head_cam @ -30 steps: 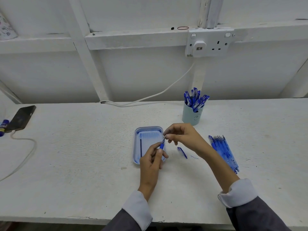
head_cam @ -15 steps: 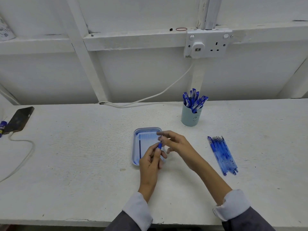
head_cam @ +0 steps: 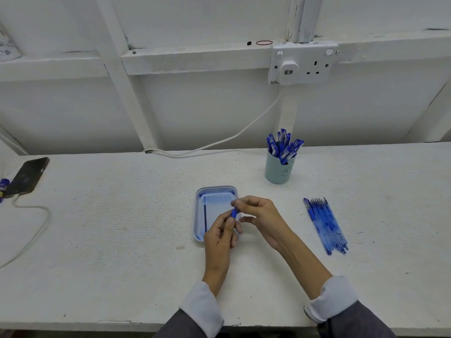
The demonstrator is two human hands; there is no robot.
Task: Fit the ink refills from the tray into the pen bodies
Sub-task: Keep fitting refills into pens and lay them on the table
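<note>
Refill (head_cam: 205, 217), just one, lies in the tray (head_cam: 199, 215) mid-table. Left grip (head_cam: 219, 236) holds one pen body (head_cam: 234, 212) over the tray; right grip (head_cam: 261, 215) pinches its top end. One cup (head_cam: 278, 172) holds pens (head_cam: 284, 147).

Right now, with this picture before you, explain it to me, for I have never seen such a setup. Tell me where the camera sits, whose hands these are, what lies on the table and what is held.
There is no machine here: a person works with bare hands. The one picture comes from a camera worn on the head, looking forward and down, so both arms enter from the bottom edge. The left hand grips a blue pen; the right hand pinches its upper end. Partly under them, on the white table, a blue tray holds one dark refill. To the right lies a row of pens, and behind it a cup stands full of capped pens. Far left is a phone with a cable; a socket sits on the wall.
</note>
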